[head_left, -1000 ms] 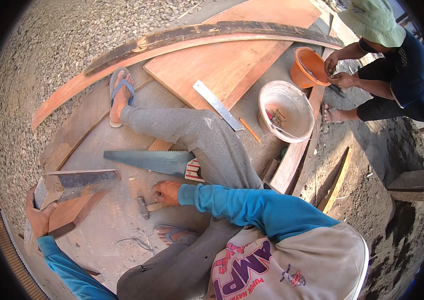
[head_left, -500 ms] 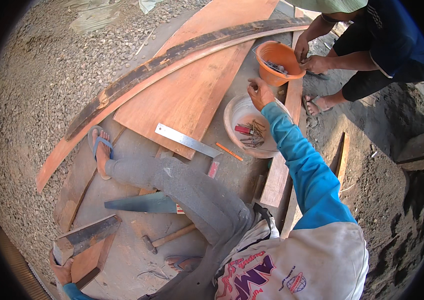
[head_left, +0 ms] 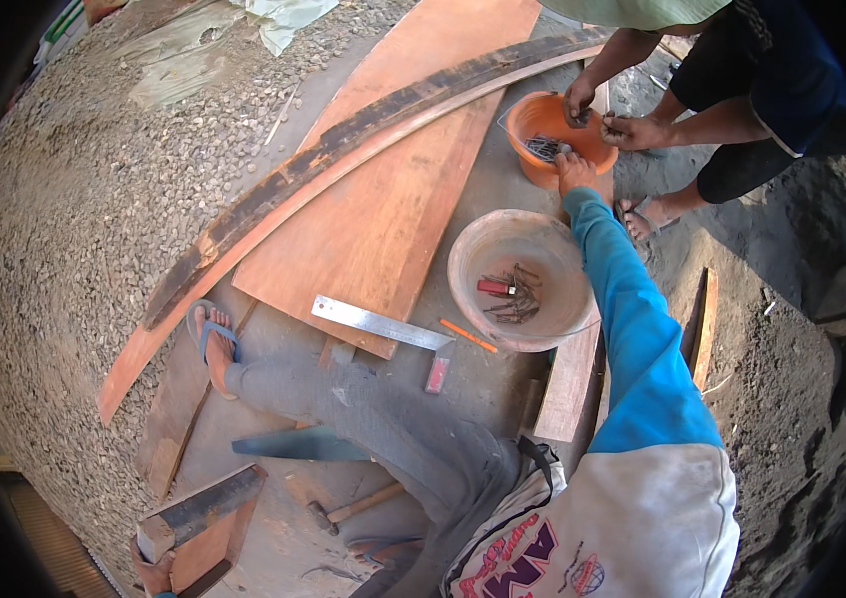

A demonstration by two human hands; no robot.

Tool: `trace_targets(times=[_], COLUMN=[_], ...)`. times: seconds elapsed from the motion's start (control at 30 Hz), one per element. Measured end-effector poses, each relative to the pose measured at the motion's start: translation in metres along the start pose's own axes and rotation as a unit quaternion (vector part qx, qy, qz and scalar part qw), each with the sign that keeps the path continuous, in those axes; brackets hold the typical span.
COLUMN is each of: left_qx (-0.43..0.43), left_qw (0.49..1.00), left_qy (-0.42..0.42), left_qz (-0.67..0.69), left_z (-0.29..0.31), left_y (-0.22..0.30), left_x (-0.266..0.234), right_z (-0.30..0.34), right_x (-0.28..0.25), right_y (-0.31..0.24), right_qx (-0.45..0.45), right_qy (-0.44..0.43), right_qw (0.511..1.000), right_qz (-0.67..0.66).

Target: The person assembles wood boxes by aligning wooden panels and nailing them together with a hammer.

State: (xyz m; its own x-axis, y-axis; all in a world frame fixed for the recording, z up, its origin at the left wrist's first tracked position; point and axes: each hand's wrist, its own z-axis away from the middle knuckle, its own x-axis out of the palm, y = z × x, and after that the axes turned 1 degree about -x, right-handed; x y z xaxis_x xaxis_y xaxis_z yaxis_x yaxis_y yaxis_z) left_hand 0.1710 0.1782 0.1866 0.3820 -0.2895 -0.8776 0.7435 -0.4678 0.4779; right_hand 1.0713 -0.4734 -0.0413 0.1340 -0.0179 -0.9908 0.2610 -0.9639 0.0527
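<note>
My right hand (head_left: 576, 173) reaches over the near rim of the orange bucket (head_left: 517, 125), its fingers drawn together by the grey nails (head_left: 544, 149) inside. A small grey thing shows at the fingertips; what it is, I cannot make out. At the lower left my left hand (head_left: 152, 575) grips the end of a wooden frame (head_left: 206, 506) made of short boards, one dark-stained. Below the orange bucket stands a pale, dusty basin (head_left: 465, 261) holding brownish nails (head_left: 523, 299) and a small red object (head_left: 494, 287).
A co-worker's hands (head_left: 607, 120) are over the orange bucket. A long curved board (head_left: 343, 149) crosses a wide reddish plank (head_left: 373, 229). Nearby lie a try square (head_left: 373, 321), an orange pencil (head_left: 468, 336), a handsaw (head_left: 293, 444) and a hammer (head_left: 353, 506). Gravel (head_left: 94, 249) spreads left.
My right hand has moved from above the pale basin up to the orange bucket, its fingers now inside. The view has shifted; my left hand still holds the wooden frame.
</note>
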Motion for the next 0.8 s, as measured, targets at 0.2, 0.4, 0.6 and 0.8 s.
trace_targets(times=[0.2, 0.4, 0.6, 0.8], left_qx=[-0.015, -0.113, -0.144, -0.198], left_qw=[1.0, 0.894, 0.774, 0.829], left_qy=[0.006, 0.125, 0.188, 0.02], left_qz=[0.007, -0.416, -0.588, -0.523], left_z=[-0.006, -0.013, -0.027, -0.012], left_y=[-0.02, -0.061, -0.147, -0.064], left_x=[0.004, -0.007, -0.01, -0.03], right_z=[0.048, 0.019, -0.027, -0.051], right_x=[-0.025, -0.055, 0.046, 0.07], right_y=[0.01, 0.018, 0.008, -0.014], right_qx=[-0.096, -0.032, -0.024, 0.0], right_qy=[-0.032, -0.362, -0.162, -0.193], right_qw=[0.992, 0.845, 0.969, 0.981], right_qz=[-0.072, -0.392, -0.183, -0.015])
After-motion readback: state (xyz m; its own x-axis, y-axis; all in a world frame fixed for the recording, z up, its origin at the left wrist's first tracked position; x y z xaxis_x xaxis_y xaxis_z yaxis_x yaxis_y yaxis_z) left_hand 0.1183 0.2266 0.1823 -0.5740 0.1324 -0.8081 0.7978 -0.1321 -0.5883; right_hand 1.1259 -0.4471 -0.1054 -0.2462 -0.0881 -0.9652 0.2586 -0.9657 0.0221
